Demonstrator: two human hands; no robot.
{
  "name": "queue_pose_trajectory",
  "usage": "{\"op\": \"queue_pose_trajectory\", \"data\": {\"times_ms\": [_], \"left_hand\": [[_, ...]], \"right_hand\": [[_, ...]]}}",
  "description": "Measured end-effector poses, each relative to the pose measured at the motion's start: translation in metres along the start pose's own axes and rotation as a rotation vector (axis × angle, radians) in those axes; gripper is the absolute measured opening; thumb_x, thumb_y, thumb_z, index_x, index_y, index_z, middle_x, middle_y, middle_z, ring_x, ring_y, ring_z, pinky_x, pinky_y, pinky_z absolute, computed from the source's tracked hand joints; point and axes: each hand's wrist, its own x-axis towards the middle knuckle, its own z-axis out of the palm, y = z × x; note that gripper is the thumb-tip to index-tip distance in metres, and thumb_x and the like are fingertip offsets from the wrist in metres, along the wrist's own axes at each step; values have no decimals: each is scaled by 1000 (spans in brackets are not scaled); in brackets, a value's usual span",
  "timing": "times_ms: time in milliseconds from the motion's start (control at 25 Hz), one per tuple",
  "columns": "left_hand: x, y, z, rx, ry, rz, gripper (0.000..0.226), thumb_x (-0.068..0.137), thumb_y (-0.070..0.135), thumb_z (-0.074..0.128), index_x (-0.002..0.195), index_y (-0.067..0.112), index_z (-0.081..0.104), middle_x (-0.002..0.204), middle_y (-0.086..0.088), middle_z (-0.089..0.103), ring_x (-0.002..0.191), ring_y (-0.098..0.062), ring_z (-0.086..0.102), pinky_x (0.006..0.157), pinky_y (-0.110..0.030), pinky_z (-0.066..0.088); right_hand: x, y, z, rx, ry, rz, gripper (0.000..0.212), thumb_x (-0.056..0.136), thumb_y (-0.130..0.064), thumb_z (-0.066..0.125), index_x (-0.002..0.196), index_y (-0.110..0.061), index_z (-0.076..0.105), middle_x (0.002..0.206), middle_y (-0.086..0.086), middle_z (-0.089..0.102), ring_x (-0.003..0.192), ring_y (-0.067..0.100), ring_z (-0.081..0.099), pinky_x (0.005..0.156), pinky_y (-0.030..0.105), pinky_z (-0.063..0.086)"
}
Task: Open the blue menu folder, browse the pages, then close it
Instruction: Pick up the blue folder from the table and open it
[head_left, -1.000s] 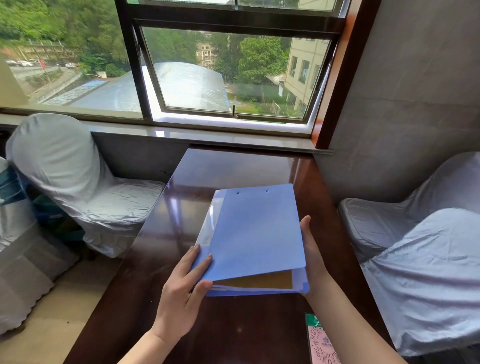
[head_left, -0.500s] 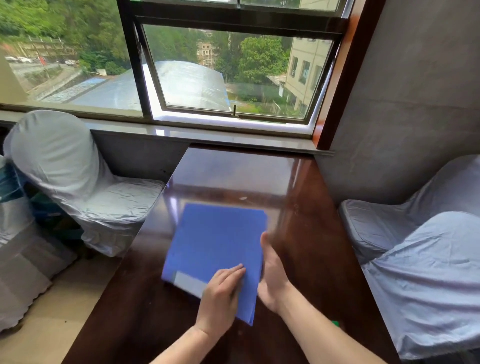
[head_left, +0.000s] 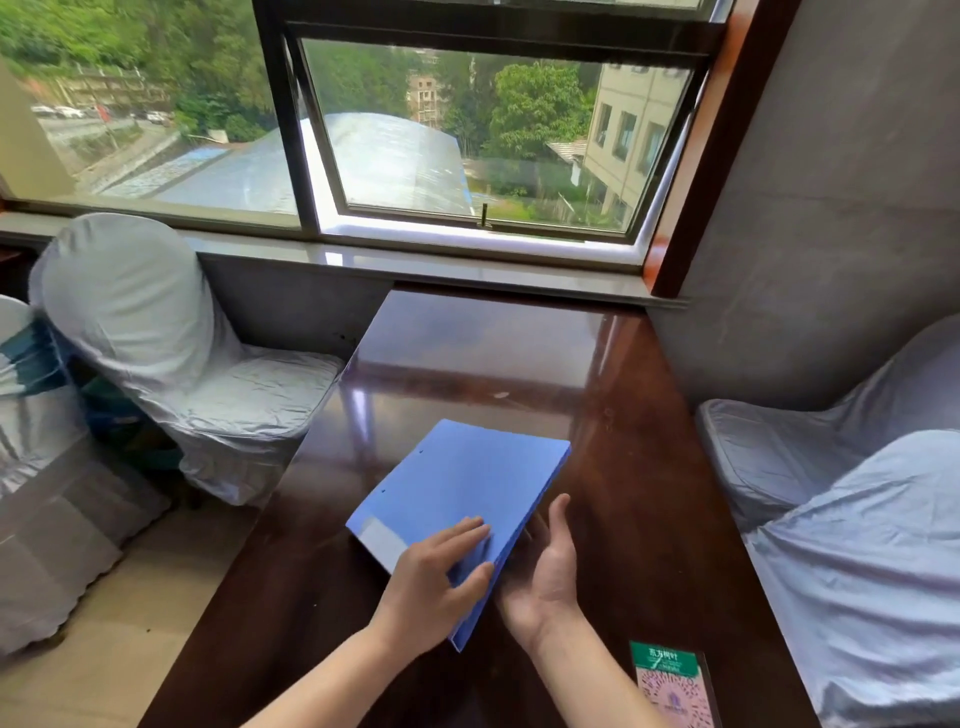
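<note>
— What has moved since half a second ago?

— The blue menu folder (head_left: 462, 499) has swung round on the dark table (head_left: 623, 415); its near right corner now points toward me and it sits askew — shut, at the near middle of the tabletop. My right hand (head_left: 545, 566) has come away from the cover and turned palm-up just beside the right edge.

— And your hands now?

— My left hand (head_left: 436, 582) lies flat on the near corner of the cover, thumb hooked over the edge, pinning it. The right is open, holding nothing. They sit close together, the folder's edge between them.

— Which step is this?

— As I judge it, the closing is done. What is left is easy: press the cover flat, then lift both hands away.
</note>
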Motion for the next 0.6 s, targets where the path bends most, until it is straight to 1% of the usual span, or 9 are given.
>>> {"op": "queue_pose_trajectory", "data": {"times_ms": [80,160,200,240,320,400,480,520,600], "left_hand": [[-2,3,-6,53,-48,50,38,89,11,65,127,10,63,125,6,64,118,-11,60,103,-29,45],[-2,7,-11,162,-133,104,45,89,5,57,135,9,54,107,-9,74,96,-26,68,87,-38,53],[-2,9,-13,234,-166,124,51,88,2,54,139,8,49,97,-14,73,85,-31,67,79,-41,54],[-2,12,-15,285,-180,150,57,85,-1,54,141,6,46,89,-17,71,77,-33,65,73,-43,55],[-2,15,-16,335,-147,209,62,73,-13,62,134,-4,51,74,-18,69,60,-33,65,58,-42,58],[-6,14,-19,332,-25,193,60,63,-19,70,122,-7,61,68,-16,71,51,-28,65,48,-36,57],[-6,15,-27,282,106,235,46,77,-8,60,123,-6,61,81,-17,76,61,-28,70,54,-37,58],[-5,16,-30,252,157,242,43,83,0,51,125,-5,58,91,-16,77,68,-28,73,60,-38,59],[-4,17,-35,224,256,261,45,88,8,41,130,-5,54,110,-10,74,87,-23,73,76,-33,58]], "right_hand": [[1,-1,-2,-3,-12,-10,84,73,-78,60,123,-12,68,131,21,65,118,41,64,94,51,55],[0,-1,-2,-52,-60,-9,85,74,-82,56,123,-15,69,129,18,68,120,39,63,102,52,51],[-1,-1,-2,-82,-73,-10,84,75,-83,54,123,-16,69,128,16,69,120,37,63,102,51,51],[-3,-1,-1,-108,-68,-5,81,77,-81,54,124,-16,69,128,15,69,119,36,64,100,50,52],[-4,-2,4,-138,-28,20,73,79,-72,62,122,-14,69,124,16,71,112,36,67,89,47,58],[-2,-5,6,-157,-10,19,53,84,-50,69,118,-9,69,114,17,74,101,36,70,78,47,61],[-2,-10,8,-173,-1,-1,30,89,-17,65,117,-5,67,102,19,75,89,34,72,75,50,62],[-4,-13,9,-170,4,-11,29,89,-5,61,118,-3,66,98,19,75,86,34,73,74,49,62],[-6,-20,13,-136,-28,-27,31,88,2,58,119,-1,64,97,17,75,83,33,74,70,46,63]]}}
